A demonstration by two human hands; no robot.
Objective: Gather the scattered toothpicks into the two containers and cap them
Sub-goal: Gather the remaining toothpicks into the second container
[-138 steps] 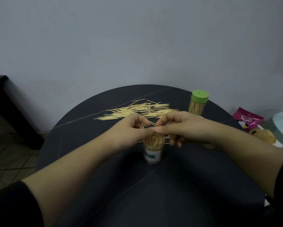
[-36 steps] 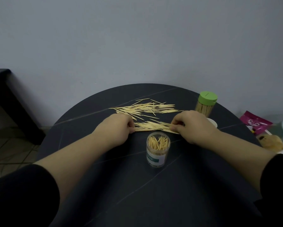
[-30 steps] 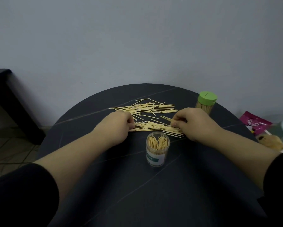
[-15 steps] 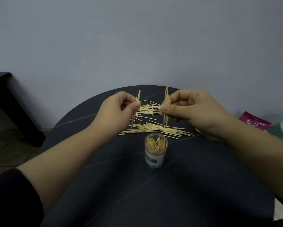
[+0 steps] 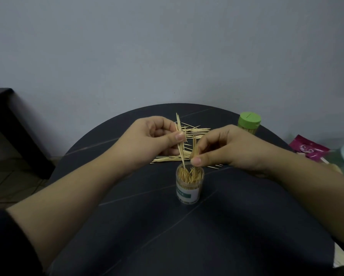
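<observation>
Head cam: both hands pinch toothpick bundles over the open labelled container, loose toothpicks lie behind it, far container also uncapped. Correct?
Not quite. The head view shows the far container capped with a green lid. The rest holds: the left hand and right hand each pinch toothpick bundles over the open labelled container, with loose toothpicks on the table behind it.
</observation>
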